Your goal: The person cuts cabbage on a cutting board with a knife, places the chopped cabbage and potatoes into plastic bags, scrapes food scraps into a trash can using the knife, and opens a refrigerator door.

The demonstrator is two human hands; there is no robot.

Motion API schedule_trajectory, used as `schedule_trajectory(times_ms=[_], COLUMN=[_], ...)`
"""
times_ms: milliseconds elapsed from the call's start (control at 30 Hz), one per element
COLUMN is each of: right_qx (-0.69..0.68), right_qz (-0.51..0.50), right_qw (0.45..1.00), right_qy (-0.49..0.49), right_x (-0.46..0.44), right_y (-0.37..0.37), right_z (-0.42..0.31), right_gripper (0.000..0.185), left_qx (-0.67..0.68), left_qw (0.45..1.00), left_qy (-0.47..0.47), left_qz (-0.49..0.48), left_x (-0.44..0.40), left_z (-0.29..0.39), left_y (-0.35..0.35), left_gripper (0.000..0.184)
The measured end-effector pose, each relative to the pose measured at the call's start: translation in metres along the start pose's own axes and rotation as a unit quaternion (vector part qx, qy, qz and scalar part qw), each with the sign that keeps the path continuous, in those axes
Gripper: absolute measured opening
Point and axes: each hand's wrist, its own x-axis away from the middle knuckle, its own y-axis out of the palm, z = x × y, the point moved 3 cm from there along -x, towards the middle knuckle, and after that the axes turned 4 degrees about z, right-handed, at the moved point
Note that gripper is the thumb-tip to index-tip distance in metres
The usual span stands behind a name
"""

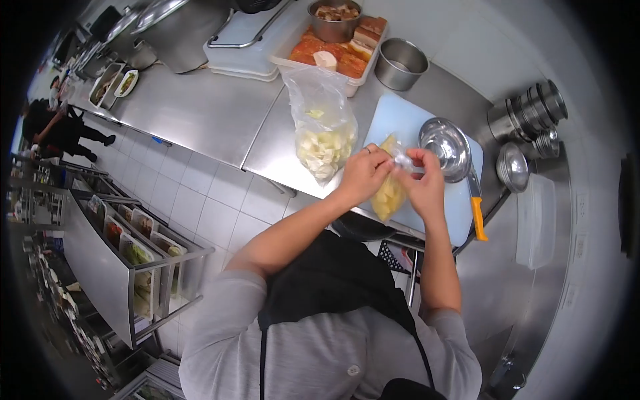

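Note:
A clear plastic bag of yellow pieces [387,203] hangs over the near edge of the blue cutting board [427,215]. My left hand [365,176] pinches the bag's gathered neck from the left. On the other side, my right hand [425,185] has its fingers closed on the same twisted plastic. Just beyond my right hand sits a steel bowl [445,148] on the board. A knife with an orange handle [479,220] lies along the board's right edge. To the left, a larger plastic bag of pale cut pieces [325,150] rests on the steel counter.
Behind stand a white tub [288,61] of reddish meat and a steel pot [401,65]. Stacked steel pots [527,110] and bowls line the right wall. A rack of food containers [137,253] is at left. A person in black [59,130] stands far left.

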Motion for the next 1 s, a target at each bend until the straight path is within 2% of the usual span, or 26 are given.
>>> schedule_trajectory(times_ms=[33,67,100,167,200,233,267,333,400,433,467,533,567,667,733,800,833,900,933,1000], right_qx=[0.041,0.081,0.011,0.045,0.062,0.118,0.150,0.216,0.185,0.171,0.086,-0.084,-0.202,-0.397,-0.537,-0.647,-0.661,-0.686,-0.692,-0.703], right_qz=[0.008,0.017,-0.036,-0.055,-0.063,-0.070,-0.058,-0.036,-0.055,-0.069,-0.083,-0.110,-0.089,-0.069,-0.112,-0.141,-0.158,-0.281,-0.301,-0.302], right_qw=[0.999,0.995,0.998,0.997,0.995,0.990,0.987,0.975,0.980,0.982,0.993,0.981,0.959,0.863,0.800,0.725,0.715,0.665,0.649,0.631], right_qy=[-0.025,-0.049,0.044,0.038,0.037,-0.008,-0.017,-0.034,-0.043,-0.047,0.016,0.135,0.177,0.305,0.244,0.188,0.164,0.096,0.095,0.127], right_x=[0.010,0.017,0.021,0.024,0.025,0.024,0.024,0.026,0.016,0.013,0.009,-0.008,-0.012,-0.006,0.002,0.015,0.024,0.025,0.026,0.031], right_y=[0.006,0.012,0.023,0.036,0.039,0.048,0.052,0.060,0.059,0.058,0.055,0.049,0.043,0.012,0.001,-0.002,0.000,0.003,0.005,0.016], right_z=[0.011,0.021,0.026,0.023,0.020,0.030,0.028,0.022,0.028,0.034,0.049,0.073,0.068,0.042,0.029,0.010,-0.006,-0.054,-0.076,-0.117], right_gripper=[0.054,0.064,0.089,0.089,0.089,0.090,0.085,0.074,0.061,0.056,0.052,0.045,0.047,0.048,0.057,0.062,0.076,0.074,0.074,0.071], left_qx=[-0.004,-0.007,-0.010,0.003,-0.015,-0.033,-0.052,0.008,0.025,-0.131,-0.285,-0.325,-0.340,-0.375,-0.407,-0.338,-0.302,-0.235,-0.200,-0.081], left_qw=[1.000,0.999,0.997,0.986,0.982,0.976,0.969,0.975,0.996,0.980,0.932,0.917,0.928,0.917,0.888,0.928,0.944,0.963,0.970,0.974], left_qy=[-0.003,-0.030,-0.056,-0.115,-0.114,-0.114,-0.111,-0.058,0.080,0.142,0.198,0.195,0.144,0.013,-0.035,-0.014,-0.003,-0.037,-0.053,-0.156], left_qz=[0.011,-0.019,-0.050,-0.120,-0.150,-0.182,-0.213,-0.216,-0.017,0.045,0.108,0.126,0.053,-0.138,-0.213,-0.159,-0.134,-0.131,-0.128,-0.140], left_x=[0.001,0.000,0.000,0.003,0.003,0.002,-0.002,-0.017,-0.047,-0.072,-0.100,-0.139,-0.150,-0.159,-0.156,-0.148,-0.144,-0.130,-0.124,-0.115], left_z=[-0.002,-0.005,-0.008,-0.014,-0.007,0.009,0.025,0.061,0.068,0.076,0.079,0.052,0.039,0.019,0.019,0.007,0.006,0.010,0.014,0.013], left_y=[0.000,-0.001,-0.005,-0.017,-0.027,-0.039,-0.053,-0.086,-0.126,-0.148,-0.166,-0.169,-0.167,-0.161,-0.157,-0.161,-0.164,-0.166,-0.166,-0.161], left_gripper=[0.012,0.012,0.013,0.015,0.015,0.016,0.017,0.022,0.028,0.032,0.037,0.043,0.039,0.030,0.028,0.025,0.024,0.022,0.023,0.024])
